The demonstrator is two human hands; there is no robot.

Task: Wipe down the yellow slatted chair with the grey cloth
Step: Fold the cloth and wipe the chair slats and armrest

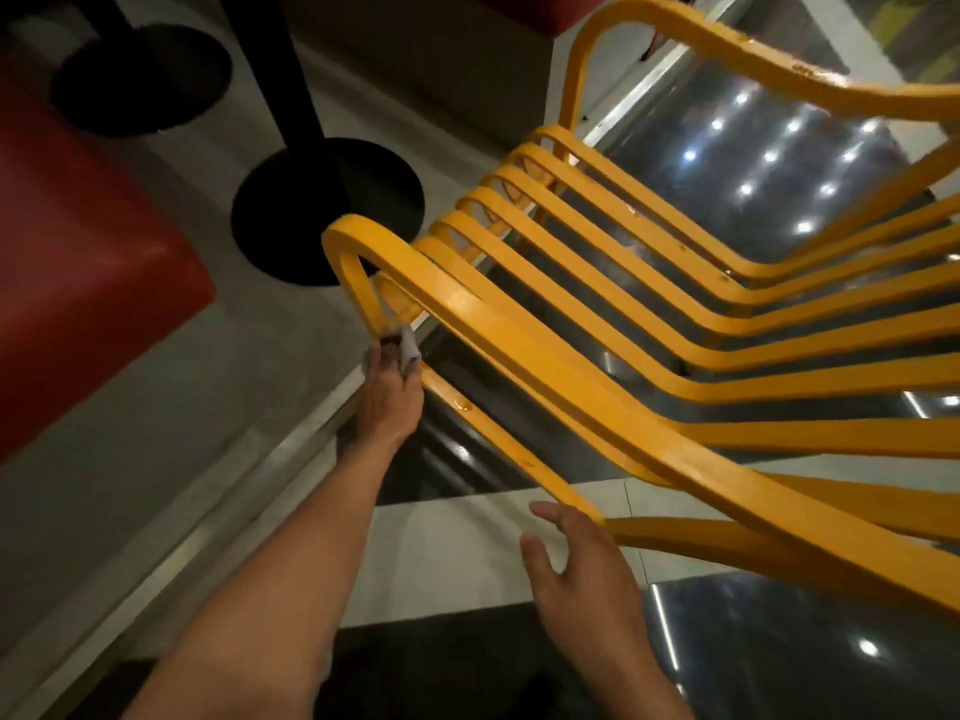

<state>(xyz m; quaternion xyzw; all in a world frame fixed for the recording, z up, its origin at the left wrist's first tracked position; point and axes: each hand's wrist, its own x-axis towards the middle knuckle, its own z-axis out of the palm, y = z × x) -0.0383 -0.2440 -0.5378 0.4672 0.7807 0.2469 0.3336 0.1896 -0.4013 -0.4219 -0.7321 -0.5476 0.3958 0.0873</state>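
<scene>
The yellow slatted chair (649,324) fills the right half of the view, its curved slats running from upper left to lower right. My left hand (389,397) reaches under the near armrest loop and grips the small grey cloth (408,348), pressing it against the chair's front leg. Only a crumpled bit of the cloth shows above the fingers. My right hand (576,558) hovers by the lower side rail, fingers straight and spread, thumb out, touching or nearly touching the rail.
A red table top (78,283) juts in at the left. Two black round table bases (327,210) (140,75) with posts stand on the grey floor beyond the chair. Glossy dark tiles (753,158) reflect ceiling lights under the slats.
</scene>
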